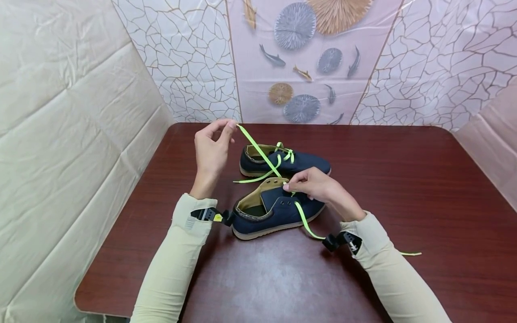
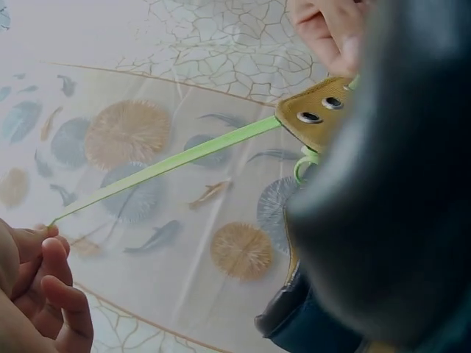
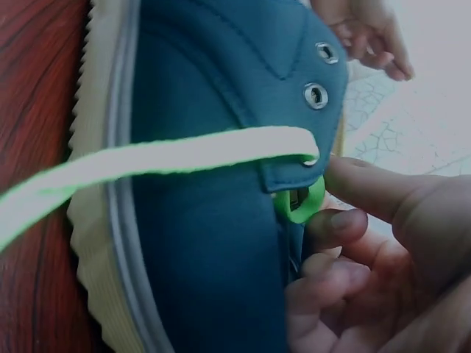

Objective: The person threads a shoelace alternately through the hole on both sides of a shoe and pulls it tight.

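A navy shoe (image 1: 258, 224) with a tan lining sits on the table, toe to the right. My left hand (image 1: 212, 146), raised left of the shoes, pinches the tip of a neon green shoelace (image 2: 165, 163) between thumb and forefinger. The lace slants taut from there down to the far eyelet flap (image 2: 316, 110). At the shoe's throat my right hand (image 1: 313, 184) grips the far flap by the lace, thumb and fingers bent. A green loop (image 3: 305, 202) shows beside those fingers. From the near flap the lace's other end (image 3: 199, 153) hangs over the side.
Behind it stands a second navy shoe (image 1: 308, 163) with green laces, one end trailing left on the table. The reddish-brown table (image 1: 424, 188) has rounded corners. A lace end (image 1: 411, 254) lies right of my right forearm. Patterned sheets (image 1: 194, 58) hang behind the table.
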Demonstrator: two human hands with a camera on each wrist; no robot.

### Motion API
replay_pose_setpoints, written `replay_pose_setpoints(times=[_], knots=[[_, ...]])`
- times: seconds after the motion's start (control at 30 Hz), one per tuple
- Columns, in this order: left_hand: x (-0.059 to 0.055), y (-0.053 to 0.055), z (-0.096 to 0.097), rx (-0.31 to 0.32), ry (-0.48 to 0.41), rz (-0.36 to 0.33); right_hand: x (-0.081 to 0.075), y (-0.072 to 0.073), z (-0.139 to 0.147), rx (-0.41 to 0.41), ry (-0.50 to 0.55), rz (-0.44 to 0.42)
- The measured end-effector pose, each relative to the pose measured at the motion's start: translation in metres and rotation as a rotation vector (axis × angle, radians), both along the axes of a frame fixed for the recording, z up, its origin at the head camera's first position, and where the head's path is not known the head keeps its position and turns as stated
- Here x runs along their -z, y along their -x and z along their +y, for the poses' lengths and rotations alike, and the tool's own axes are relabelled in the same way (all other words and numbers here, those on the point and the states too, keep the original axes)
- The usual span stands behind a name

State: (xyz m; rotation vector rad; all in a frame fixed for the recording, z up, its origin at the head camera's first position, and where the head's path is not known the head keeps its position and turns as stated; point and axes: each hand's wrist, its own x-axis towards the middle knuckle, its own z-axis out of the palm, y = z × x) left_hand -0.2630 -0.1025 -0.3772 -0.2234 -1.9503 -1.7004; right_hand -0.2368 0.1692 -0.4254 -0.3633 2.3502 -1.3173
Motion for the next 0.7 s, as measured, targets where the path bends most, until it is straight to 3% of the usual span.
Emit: replay_pose_setpoints(times=[0.3,0.53,0.7], knots=[[-0.008,-0.004,-0.001,-0.03,-0.097,0.133,0.003,0.001,0.001,0.003,-0.04,0.019],[-0.013,-0.004,-0.004,-0.059,-0.152,0.159,0.004,0.003,0.002,0.001,-0.011,-0.005],[-0.02,-0.005,-0.01,-0.102,-0.252,0.187,0.004,0.004,0.003,-0.024,-0.016,-0.017]])
